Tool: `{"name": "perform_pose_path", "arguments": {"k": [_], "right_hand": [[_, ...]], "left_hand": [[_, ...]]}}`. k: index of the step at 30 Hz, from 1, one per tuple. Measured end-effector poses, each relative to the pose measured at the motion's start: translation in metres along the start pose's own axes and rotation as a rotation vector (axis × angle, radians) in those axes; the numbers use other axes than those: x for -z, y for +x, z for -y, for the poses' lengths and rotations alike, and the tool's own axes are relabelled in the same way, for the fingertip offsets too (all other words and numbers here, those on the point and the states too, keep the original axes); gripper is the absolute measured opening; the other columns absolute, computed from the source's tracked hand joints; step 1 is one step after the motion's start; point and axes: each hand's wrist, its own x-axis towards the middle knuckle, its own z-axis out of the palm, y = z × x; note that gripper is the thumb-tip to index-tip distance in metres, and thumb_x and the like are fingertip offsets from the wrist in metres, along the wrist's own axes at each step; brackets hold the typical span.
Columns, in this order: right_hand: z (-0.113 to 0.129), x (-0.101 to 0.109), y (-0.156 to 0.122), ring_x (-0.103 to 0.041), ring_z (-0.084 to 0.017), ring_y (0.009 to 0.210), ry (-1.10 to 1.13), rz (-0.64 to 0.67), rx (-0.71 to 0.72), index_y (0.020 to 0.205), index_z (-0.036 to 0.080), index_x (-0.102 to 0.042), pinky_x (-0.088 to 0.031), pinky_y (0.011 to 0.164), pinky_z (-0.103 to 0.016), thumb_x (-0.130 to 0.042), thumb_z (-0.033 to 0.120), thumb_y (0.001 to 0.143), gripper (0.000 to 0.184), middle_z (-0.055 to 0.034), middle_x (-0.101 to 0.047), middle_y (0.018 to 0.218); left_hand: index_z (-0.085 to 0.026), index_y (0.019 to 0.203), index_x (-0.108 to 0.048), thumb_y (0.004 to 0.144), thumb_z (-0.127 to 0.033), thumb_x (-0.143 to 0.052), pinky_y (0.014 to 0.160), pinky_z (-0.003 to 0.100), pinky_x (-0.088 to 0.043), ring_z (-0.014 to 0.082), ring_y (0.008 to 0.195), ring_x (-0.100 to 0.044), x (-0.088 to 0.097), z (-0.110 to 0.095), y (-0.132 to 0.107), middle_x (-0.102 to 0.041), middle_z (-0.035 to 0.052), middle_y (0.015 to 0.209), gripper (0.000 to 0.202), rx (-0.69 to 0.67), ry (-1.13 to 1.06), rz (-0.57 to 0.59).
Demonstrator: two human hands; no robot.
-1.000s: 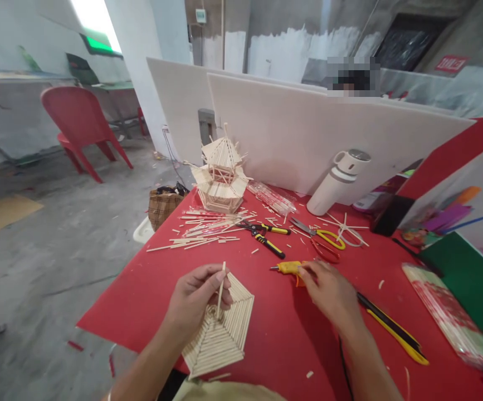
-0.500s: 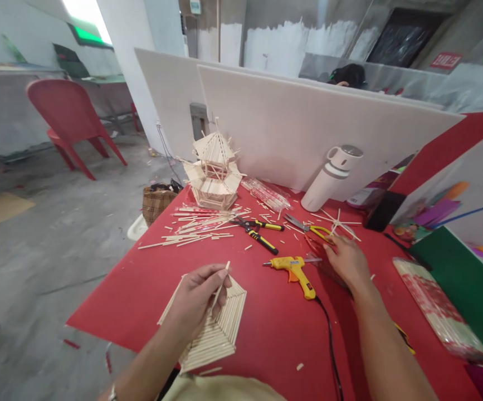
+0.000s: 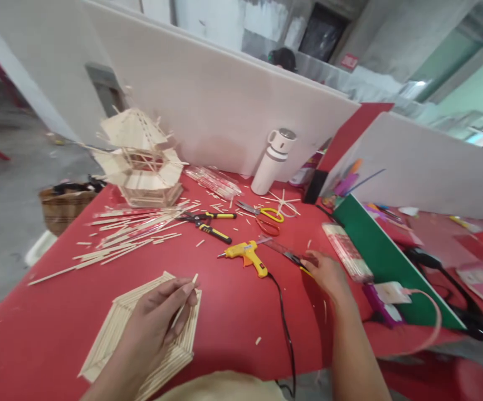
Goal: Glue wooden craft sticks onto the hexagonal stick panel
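My left hand (image 3: pixel 161 312) pinches a short wooden stick (image 3: pixel 195 277) upright between thumb and fingertips. Beneath that hand lies a flat, angular panel of glued sticks (image 3: pixel 113 328), partly covered by my hand and forearm. My right hand (image 3: pixel 325 273) is low over the table at the right, fingers parted and a little bent at a black-and-yellow tool (image 3: pixel 295 259). The rest of that tool is hidden under the hand, so its kind is unclear. A yellow glue gun (image 3: pixel 245 253) rests between my hands, its nozzle pointing left.
Pliers (image 3: pixel 210 225), scissors (image 3: pixel 266 214) and loose sticks (image 3: pixel 128 234) lie farther back on the red table (image 3: pixel 224 312). A stick-built pagoda (image 3: pixel 141 161) stands back left, near a white flask (image 3: pixel 272 159). A green board (image 3: pixel 395 273) borders the right side.
My view has swung to the right. My right hand has moved from beside the scissors, nearer to me, to the black-and-yellow tool. My left hand still pinches the stick over the panel.
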Motion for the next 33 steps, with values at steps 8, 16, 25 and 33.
{"name": "perform_pose_path", "arguments": {"k": [8,16,25,33], "right_hand": [[-0.008,-0.004,-0.027,-0.068,-0.027,0.094,-0.004,-0.02,0.008,0.093,0.02,-0.07,-0.047,0.081,-0.034,-0.062,0.037,0.085,0.02,-0.0116,-0.073,0.095],[0.115,0.025,-0.073,-0.068,-0.023,0.076,0.487,-0.151,0.191,0.104,0.023,-0.065,-0.049,0.065,-0.03,-0.063,0.062,0.082,0.044,-0.0058,-0.073,0.09],[0.234,-0.011,-0.142,-0.071,-0.021,0.087,0.591,-0.047,0.838,0.132,0.027,-0.061,-0.056,0.073,-0.029,-0.048,0.041,0.101,0.037,-0.007,-0.073,0.102],[0.233,-0.016,-0.149,-0.068,-0.021,0.084,0.464,-0.076,0.909,0.143,0.025,-0.052,-0.056,0.069,-0.03,-0.043,0.035,0.103,0.043,-0.0092,-0.071,0.101]], "left_hand": [[-0.013,0.071,-0.068,0.055,-0.045,-0.089,0.033,0.015,-0.019,0.0006,0.032,-0.033,-0.025,0.012,-0.007,-0.064,-0.0003,0.056,0.042,0.012,0.024,0.129],[-0.013,0.071,-0.066,0.063,-0.045,-0.084,0.031,0.016,-0.015,0.0022,0.034,-0.037,0.008,0.005,-0.021,-0.062,-0.0012,0.06,0.037,-0.1,0.003,-0.006],[-0.012,0.078,-0.072,0.059,-0.042,-0.088,0.032,0.015,-0.018,0.0011,0.034,-0.033,0.059,0.014,-0.042,-0.056,-0.0034,0.051,0.039,-0.164,-0.058,-0.214],[-0.012,0.076,-0.072,0.057,-0.045,-0.089,0.034,0.015,-0.02,0.0017,0.034,-0.031,0.064,0.022,-0.048,-0.048,-0.0054,0.044,0.042,-0.16,-0.043,-0.238]]}}
